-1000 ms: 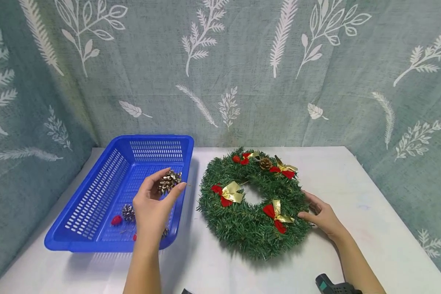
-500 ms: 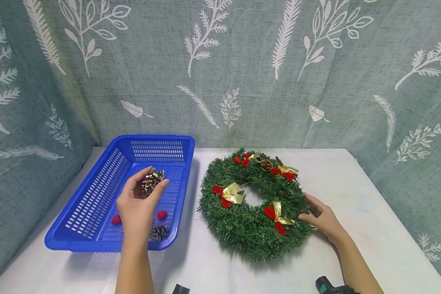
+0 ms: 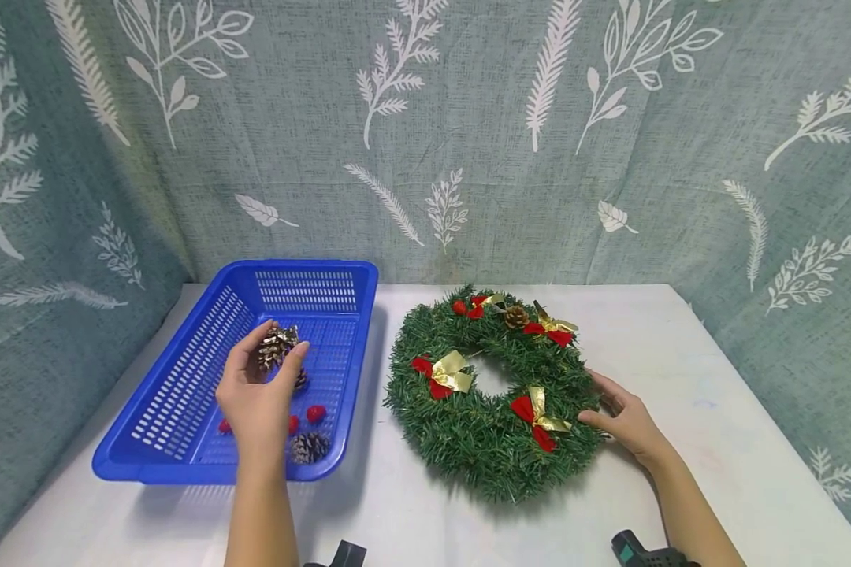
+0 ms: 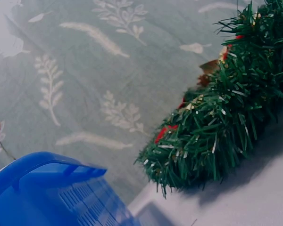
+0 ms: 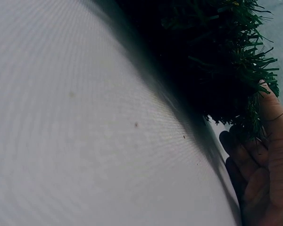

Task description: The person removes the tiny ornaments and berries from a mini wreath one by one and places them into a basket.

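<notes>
Over the blue plastic basket [image 3: 366, 331], my left hand [image 3: 257, 402] pinches a gold-tipped pine cone [image 3: 276, 345] between thumb and fingers. Only the edge of that hand shows in the left wrist view. A green wreath [image 3: 475, 445] with red-and-gold bows [image 3: 450, 372] and a small pine cone [image 3: 515, 316] lies flat on the table to the right. My right hand [image 3: 633, 429] grips the wreath's right edge, thumb on the greenery. In the right wrist view, its fingers [image 5: 247, 153] curl beneath that edge.
Inside the basket lie a dark pine cone [image 3: 310, 447], another partly behind the left hand, and several red berry-like pieces [image 3: 316, 413]. Black devices [image 3: 648, 553] show at the white table's [image 3: 709, 441] front. A leaf-patterned curtain [image 3: 482, 197] stands behind.
My left hand has moved left with the pine cone, from near the basket's right rim to further over its inside. The right hand and wreath have stayed in place.
</notes>
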{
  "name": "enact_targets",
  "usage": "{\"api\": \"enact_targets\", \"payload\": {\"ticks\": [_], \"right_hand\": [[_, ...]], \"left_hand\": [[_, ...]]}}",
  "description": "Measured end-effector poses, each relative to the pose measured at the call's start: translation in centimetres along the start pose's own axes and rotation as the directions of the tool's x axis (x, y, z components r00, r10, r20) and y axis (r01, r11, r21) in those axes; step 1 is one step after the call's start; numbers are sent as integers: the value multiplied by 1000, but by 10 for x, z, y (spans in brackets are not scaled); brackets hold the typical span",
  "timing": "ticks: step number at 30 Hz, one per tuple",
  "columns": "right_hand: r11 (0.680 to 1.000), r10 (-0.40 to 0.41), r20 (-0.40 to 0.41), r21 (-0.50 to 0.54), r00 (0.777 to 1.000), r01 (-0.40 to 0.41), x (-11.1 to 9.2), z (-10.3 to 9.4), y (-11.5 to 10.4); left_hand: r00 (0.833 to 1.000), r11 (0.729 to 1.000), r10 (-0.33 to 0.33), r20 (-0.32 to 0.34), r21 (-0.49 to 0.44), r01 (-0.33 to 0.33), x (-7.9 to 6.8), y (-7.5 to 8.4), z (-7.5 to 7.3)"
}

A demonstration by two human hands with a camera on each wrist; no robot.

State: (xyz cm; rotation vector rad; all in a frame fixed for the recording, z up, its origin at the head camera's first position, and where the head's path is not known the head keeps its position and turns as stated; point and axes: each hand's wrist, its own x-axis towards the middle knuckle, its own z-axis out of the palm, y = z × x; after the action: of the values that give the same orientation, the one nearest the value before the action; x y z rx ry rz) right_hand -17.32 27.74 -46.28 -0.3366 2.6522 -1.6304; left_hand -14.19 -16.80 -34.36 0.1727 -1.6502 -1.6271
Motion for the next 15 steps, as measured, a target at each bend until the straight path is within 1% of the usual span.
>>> {"api": "enact_targets", "payload": {"ticks": [4, 7, 10, 14, 15], "right_hand": [[1000, -2, 4, -1, 1000, 2, 0, 0, -1], [1000, -8, 2, 0, 1000, 8, 1, 0, 0], [1000, -10, -5, 5, 1000, 10, 2, 0, 0], [1000, -10, -2, 12, 1000, 10, 1, 0, 0], [1000, -9, 2, 15, 1000, 9, 1, 0, 0]], "left_hand": [[1000, 1000, 24, -11, 4, -24, 1, -2, 0], [1000, 999, 19, -4, 42, -19, 2, -2, 0], [1000, 994, -7, 22, 109, 5, 2, -1, -2], [998, 980, -25, 65, 199, 12, -1, 3, -4], [997, 978, -27, 76, 209, 10, -2, 4, -4]]}}
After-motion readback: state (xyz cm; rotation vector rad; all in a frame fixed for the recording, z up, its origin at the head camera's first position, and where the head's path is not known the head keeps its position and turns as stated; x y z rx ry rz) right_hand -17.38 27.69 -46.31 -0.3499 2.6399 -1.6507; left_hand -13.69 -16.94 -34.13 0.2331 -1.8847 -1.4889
